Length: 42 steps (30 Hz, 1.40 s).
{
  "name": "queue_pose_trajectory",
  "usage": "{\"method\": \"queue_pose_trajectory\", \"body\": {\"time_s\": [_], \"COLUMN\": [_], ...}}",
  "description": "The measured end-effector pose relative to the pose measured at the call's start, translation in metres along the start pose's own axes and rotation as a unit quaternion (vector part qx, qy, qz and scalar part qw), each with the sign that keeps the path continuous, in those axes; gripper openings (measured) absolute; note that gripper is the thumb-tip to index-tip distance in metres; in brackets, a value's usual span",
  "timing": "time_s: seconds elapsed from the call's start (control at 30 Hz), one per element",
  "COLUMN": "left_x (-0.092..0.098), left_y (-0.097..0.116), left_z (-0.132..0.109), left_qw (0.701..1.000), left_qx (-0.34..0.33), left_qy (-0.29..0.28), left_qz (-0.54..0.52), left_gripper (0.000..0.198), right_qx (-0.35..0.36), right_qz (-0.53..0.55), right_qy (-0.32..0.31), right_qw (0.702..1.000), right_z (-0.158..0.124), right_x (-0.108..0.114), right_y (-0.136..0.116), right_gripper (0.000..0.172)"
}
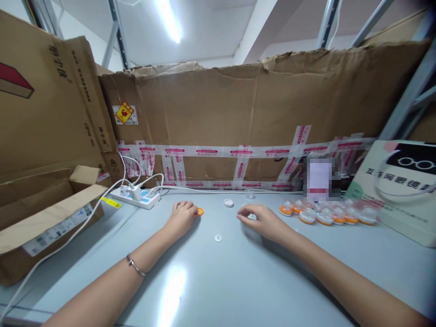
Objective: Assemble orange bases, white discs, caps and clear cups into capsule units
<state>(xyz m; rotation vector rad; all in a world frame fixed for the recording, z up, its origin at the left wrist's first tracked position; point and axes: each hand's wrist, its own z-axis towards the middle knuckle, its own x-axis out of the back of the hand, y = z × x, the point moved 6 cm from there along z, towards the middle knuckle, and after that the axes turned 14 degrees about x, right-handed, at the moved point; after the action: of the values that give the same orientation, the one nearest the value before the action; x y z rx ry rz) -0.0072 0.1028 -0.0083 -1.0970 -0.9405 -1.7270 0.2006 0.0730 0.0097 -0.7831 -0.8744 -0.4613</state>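
My left hand (185, 218) rests on the table, its fingers closed at the edge of a small orange disc (200, 211). Part of the disc is hidden behind the fingers. My right hand (264, 221) is curled low over the table, thumb and fingers around a small clear plastic piece (252, 217), mostly covered by the hand. Between the hands lie a round white cap (228, 203) and, closer to me, a small white part with a raised middle (218, 238). A clear plastic cup-like piece (250, 194) stands behind my right hand.
Several clear-domed pieces with orange and white bases (325, 217) are grouped at right, before a printed bag (398, 190). A white power strip (136, 196) with cables sits at back left, beside an open carton (51, 222). Tall cardboard (211, 109) walls the back.
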Motion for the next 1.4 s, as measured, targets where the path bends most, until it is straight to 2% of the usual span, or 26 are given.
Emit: {"method": "queue_pose_trajectory", "body": {"time_s": [0.13,0.3,0.37,0.53,0.7,0.8,0.9,0.97,1.03,1.1,1.17,1.23,1.4], "left_x": [0.012,0.028,0.026,0.017,0.014,0.019,0.036,0.047,0.056,0.060,0.061,0.059,0.045], "left_y": [0.010,0.043,0.050,0.054,0.057,0.056,0.037,0.010,-0.026,-0.062,-0.085,-0.092,-0.086], "left_z": [-0.004,-0.027,-0.034,-0.039,-0.039,-0.034,-0.024,-0.018,-0.016,-0.020,-0.025,-0.028,-0.028], "left_qw": [0.999,0.970,0.960,0.959,0.960,0.962,0.966,0.972,0.977,0.970,0.960,0.956,0.952], "left_qx": [-0.034,-0.228,-0.267,-0.281,-0.276,-0.253,-0.187,-0.106,0.000,0.104,0.157,0.168,0.166], "left_qy": [0.019,0.039,0.034,0.019,-0.001,-0.033,-0.070,-0.122,-0.167,-0.207,-0.227,-0.238,-0.258], "left_qz": [-0.015,-0.077,-0.070,-0.039,-0.042,-0.092,-0.164,-0.173,-0.132,-0.071,-0.037,-0.028,-0.021], "left_gripper": [0.020,0.022,0.022,0.018,0.020,0.018,0.017,0.017,0.012,0.011,0.013,0.014,0.014], "right_qx": [0.009,0.015,0.018,0.045,0.052,0.046,0.029,0.019,0.014,0.015,0.014,0.013,0.000], "right_qz": [0.008,0.064,0.103,0.158,0.179,0.186,0.189,0.187,0.182,0.178,0.175,0.174,0.177], "right_qy": [-0.001,-0.005,-0.016,-0.043,-0.022,-0.003,0.011,0.014,0.014,0.012,0.012,0.013,0.015], "right_qw": [1.000,0.998,0.994,0.986,0.982,0.981,0.982,0.982,0.983,0.984,0.984,0.985,0.984], "right_z": [0.001,0.001,0.000,-0.002,-0.001,-0.001,-0.002,-0.003,-0.003,-0.003,-0.003,-0.002,-0.002], "right_x": [-0.001,-0.006,-0.012,-0.036,-0.054,-0.056,-0.056,-0.056,-0.056,-0.056,-0.057,-0.057,-0.058], "right_y": [-0.004,-0.009,-0.013,-0.028,-0.032,-0.031,-0.029,-0.028,-0.028,-0.028,-0.029,-0.029,-0.028], "right_gripper": [0.022,0.022,0.022,0.045,0.022,0.020,0.026,0.029,0.029,0.029,0.028,0.028,0.028]}}
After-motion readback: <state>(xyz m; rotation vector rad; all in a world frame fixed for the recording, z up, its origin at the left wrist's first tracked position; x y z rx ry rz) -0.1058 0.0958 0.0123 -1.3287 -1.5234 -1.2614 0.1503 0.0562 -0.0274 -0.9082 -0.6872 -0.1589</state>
